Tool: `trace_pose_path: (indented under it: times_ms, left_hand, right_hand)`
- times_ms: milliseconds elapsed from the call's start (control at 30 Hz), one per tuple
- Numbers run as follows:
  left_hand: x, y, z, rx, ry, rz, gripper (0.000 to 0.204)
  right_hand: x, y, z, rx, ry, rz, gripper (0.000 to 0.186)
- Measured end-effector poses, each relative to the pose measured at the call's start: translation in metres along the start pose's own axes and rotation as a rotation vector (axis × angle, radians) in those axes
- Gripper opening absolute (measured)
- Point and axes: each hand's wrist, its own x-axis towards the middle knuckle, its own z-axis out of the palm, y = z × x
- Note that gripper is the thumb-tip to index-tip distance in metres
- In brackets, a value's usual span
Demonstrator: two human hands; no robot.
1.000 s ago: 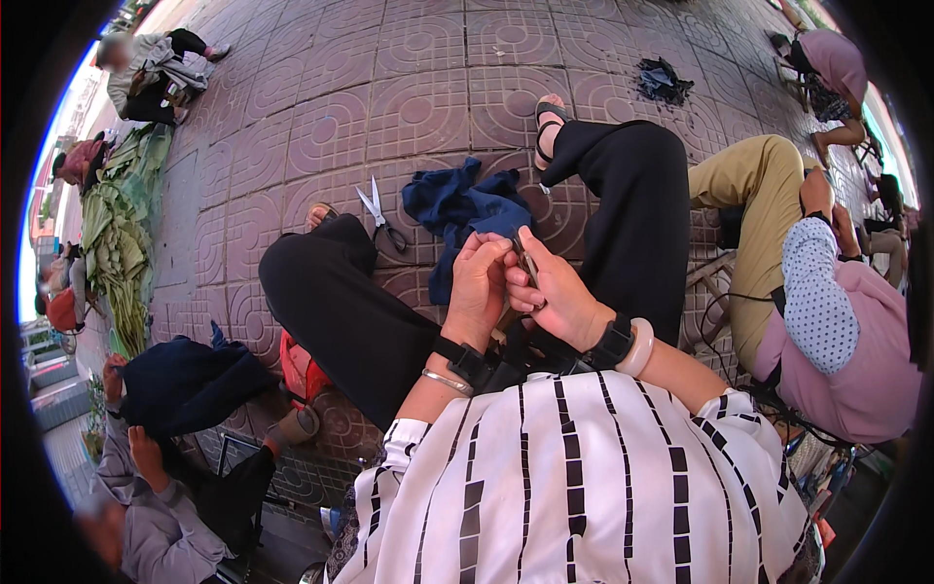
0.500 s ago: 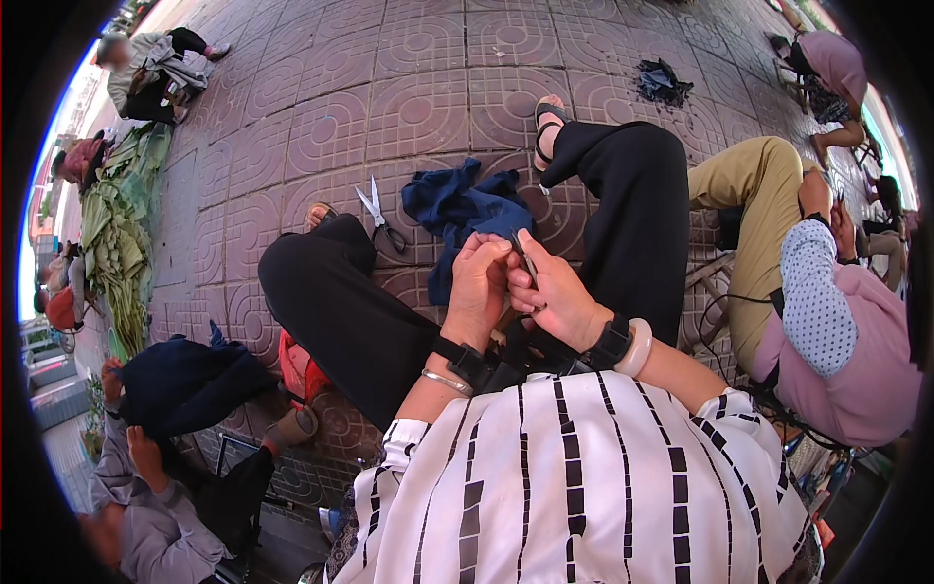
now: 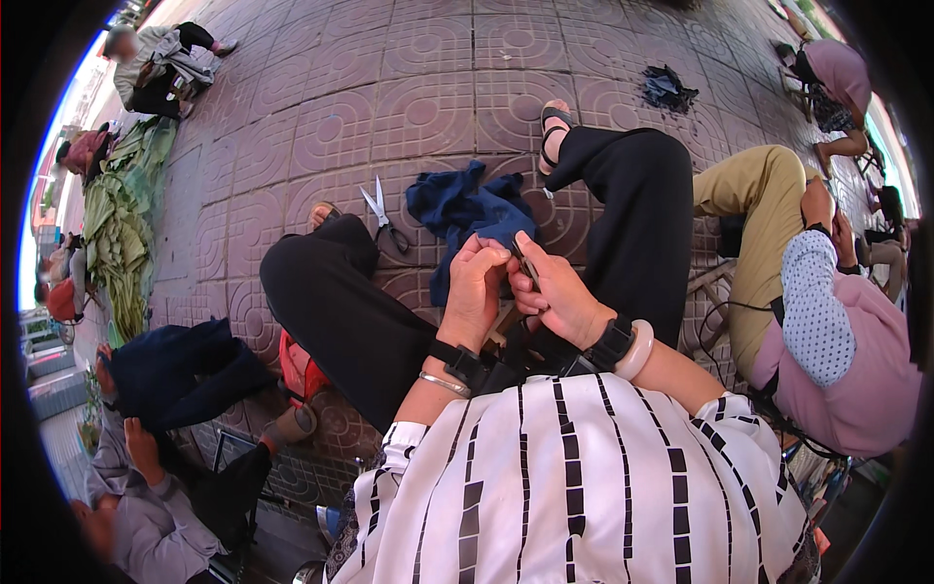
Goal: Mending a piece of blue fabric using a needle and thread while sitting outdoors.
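Note:
In front of my lap my two hands meet. My right hand (image 3: 566,300) is closed round a slim dark tool (image 3: 526,265); its exact kind does not show. The fingers of my left hand (image 3: 475,287) are pinched together right beside the tool's tip, and whatever they hold is too small or hidden to name. Beyond the hands a dark blue cloth (image 3: 465,206) lies crumpled on the paving. Just left of that cloth rests a pair of scissors (image 3: 382,214), blades spread, with dark handles.
Patterned paving (image 3: 418,102) stretches ahead. To my left a person holds a dark blue garment (image 3: 185,375); to my right sits another in a pink top (image 3: 846,355). Large green leaves (image 3: 122,219) are heaped at far left. A dark scrap of cloth (image 3: 668,90) lies far right.
Both hands stay together in nearly the same pose, the dark tool still in the right. The view has shifted slightly. The person at left has moved the garment a little.

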Motion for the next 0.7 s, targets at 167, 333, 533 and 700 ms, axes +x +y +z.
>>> trace_pose_path:
  times_ms: [167, 333, 533, 700]
  left_hand:
    - [0.0003, 0.0005, -0.0037, 0.002, -0.034, 0.021, 0.008]
    - [-0.0009, 0.0008, -0.0043, -0.012, -0.041, 0.039, 0.007]
    - [-0.0006, 0.0011, -0.0067, 0.017, -0.060, -0.007, 0.006]
    - [0.0018, 0.0013, -0.0095, -0.039, -0.017, -0.009, 0.009]
  right_hand:
    - [0.0008, 0.0005, 0.0003, -0.033, 0.018, -0.006, 0.041]
    - [0.0013, 0.0015, -0.0011, -0.040, 0.002, -0.013, 0.041]
    - [0.0021, 0.0010, -0.0026, -0.046, 0.007, -0.031, 0.040]
    - [0.0032, 0.0024, 0.0007, -0.066, 0.000, -0.036, 0.039]
